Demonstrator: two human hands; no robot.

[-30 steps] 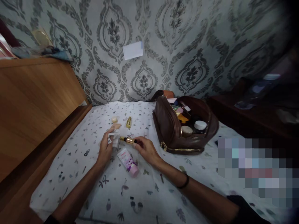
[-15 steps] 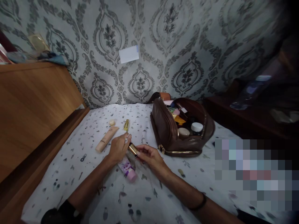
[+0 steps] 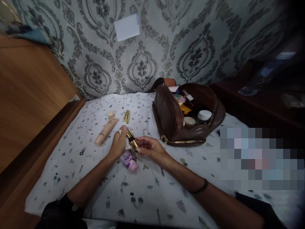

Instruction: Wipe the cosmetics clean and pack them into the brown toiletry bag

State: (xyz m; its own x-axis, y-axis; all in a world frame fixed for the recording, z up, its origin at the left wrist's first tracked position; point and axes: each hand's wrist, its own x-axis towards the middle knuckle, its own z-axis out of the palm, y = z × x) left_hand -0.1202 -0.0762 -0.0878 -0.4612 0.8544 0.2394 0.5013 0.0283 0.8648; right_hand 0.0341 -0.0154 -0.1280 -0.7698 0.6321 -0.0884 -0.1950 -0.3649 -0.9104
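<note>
Left fingers [image 3: 123, 130], right fingers [image 3: 144, 152] pinching gold tube [image 3: 133, 143]; open brown bag [image 3: 166, 111] holding white-lidded jar [image 3: 205, 115]

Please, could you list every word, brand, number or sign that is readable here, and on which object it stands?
No text can be read with certainty.
Beige tube: dark lettering, too small.
Pink-and-purple tube: cartoon figure visible; no readable words.
Gold tube in the hands: no readable marking.
White card on the wall: no writing discernible.
Bottle label: too blurred.
White label in the bag: too small.
</note>
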